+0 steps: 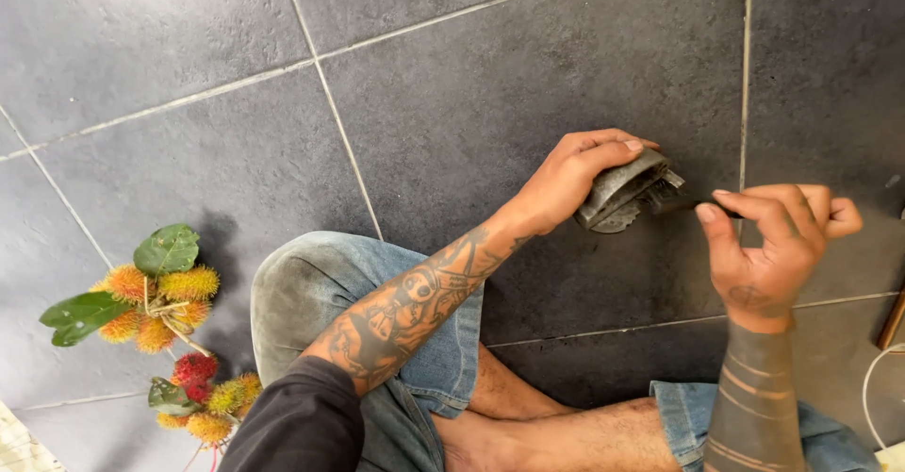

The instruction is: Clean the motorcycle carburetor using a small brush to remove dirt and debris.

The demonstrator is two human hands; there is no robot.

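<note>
The person wears faded blue denim shorts and a dark sleeve pushed up the left arm. The left forearm bears figure tattoos; the right forearm bears dark banded tattoos. Legs bare.

grey metal part | ribbed, dull | tilted, held off tile floor | thin dark tool, perhaps entering its end

You're sitting cross-legged on the floor of what looks like a home, on large dark grey floor tiles with pale grout lines. A bunch of hairy yellow and red rambutans with green leaves lies on the tiles beside your knee, a homely touch rather than a workshop's.
</note>
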